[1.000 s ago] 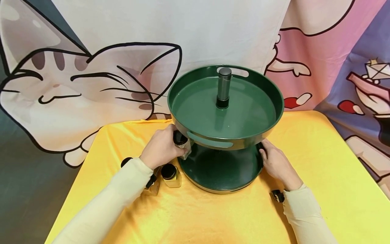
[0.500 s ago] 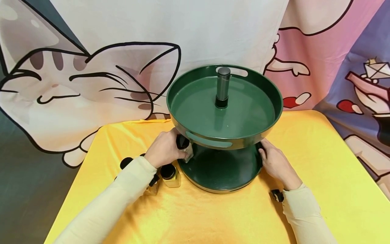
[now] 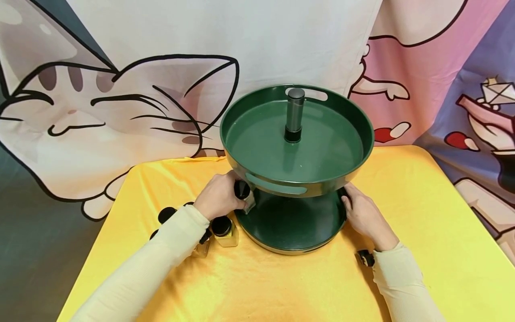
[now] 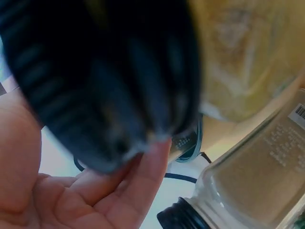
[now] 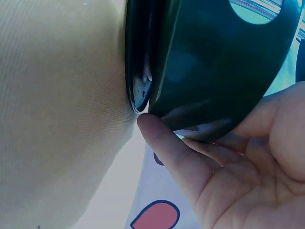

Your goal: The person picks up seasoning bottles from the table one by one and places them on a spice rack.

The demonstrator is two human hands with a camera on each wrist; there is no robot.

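Observation:
In the head view my left hand (image 3: 219,196) grips a small glass spice jar (image 3: 242,189) with a black lid, tilted at the left edge of a lower green tray (image 3: 291,230). That tray is the bottom tier of a round two-tier stand. In the left wrist view a blurred black ribbed lid (image 4: 109,86) fills the foreground, partly hiding the fingers. A glass jar (image 4: 252,167) of brownish powder lies aslant there. My right hand (image 3: 364,217) holds the lower tray's right rim, its fingers curled round the edge in the right wrist view.
Above sits the upper green tray (image 3: 257,147) with slot handles and a central post (image 3: 295,112). A yellow-filled jar (image 3: 226,230) stands left of the stand. Several more black-lidded jars (image 3: 166,215) are partly hidden by the left sleeve. Yellow cloth (image 3: 249,286) covers the table.
My left hand has moved slightly right and down with the spice jar, to the lower tray's left edge. The right hand stays on the rim; the stand looks unmoved.

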